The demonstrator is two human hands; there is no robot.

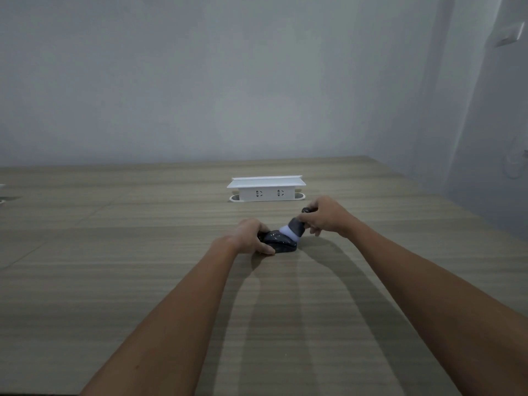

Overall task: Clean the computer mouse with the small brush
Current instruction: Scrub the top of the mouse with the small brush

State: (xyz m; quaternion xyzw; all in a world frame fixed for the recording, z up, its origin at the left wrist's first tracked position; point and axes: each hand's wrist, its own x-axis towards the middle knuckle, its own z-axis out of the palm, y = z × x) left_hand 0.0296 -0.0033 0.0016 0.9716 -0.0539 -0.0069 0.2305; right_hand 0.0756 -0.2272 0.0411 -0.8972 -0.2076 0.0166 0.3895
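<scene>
1. Head view — left hand [251,235] fingers pin the mouse [278,242] on the surface [143,252].
2. Right hand [323,217] fingers wrapped round the brush [294,228], bristles on the mouse's far end.
3. Scrubbing step — next, probably short strokes along the body.

Two bare, sleeveless forearms [177,304]

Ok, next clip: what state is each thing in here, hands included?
computer mouse: resting on the table, steadied by the left hand.
small brush: tilted, white bristles touching the mouse's right side.
left hand: closed around the mouse.
right hand: gripping the brush handle.
socket box: raised above the table, nothing plugged into the sockets that show.
</scene>
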